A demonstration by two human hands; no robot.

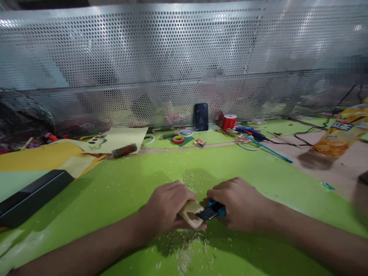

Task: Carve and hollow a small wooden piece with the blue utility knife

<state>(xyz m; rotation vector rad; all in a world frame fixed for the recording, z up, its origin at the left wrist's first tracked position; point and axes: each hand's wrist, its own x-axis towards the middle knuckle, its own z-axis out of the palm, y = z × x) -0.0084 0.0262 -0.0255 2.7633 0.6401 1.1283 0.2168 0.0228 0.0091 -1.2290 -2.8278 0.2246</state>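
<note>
My left hand (169, 207) is wrapped round a pale hollow piece of bamboo (192, 215), its open end facing right and toward me. In my right hand (240, 203) is a utility knife (211, 212) with a blue and black body. The knife's tip reaches the rim of the bamboo's opening; how deep it goes in is hard to see. Pale shavings (185, 253) lie scattered below both hands on the green sheet (138, 176).
At the back stand a phone (201, 117), a red spool (229, 122), tape rolls (178, 139) and a blue glue gun (250, 133). An orange-labelled bottle (339, 132) is at right. A long black box (34, 197) lies left. A perforated metal panel (129, 57) closes off the far side.
</note>
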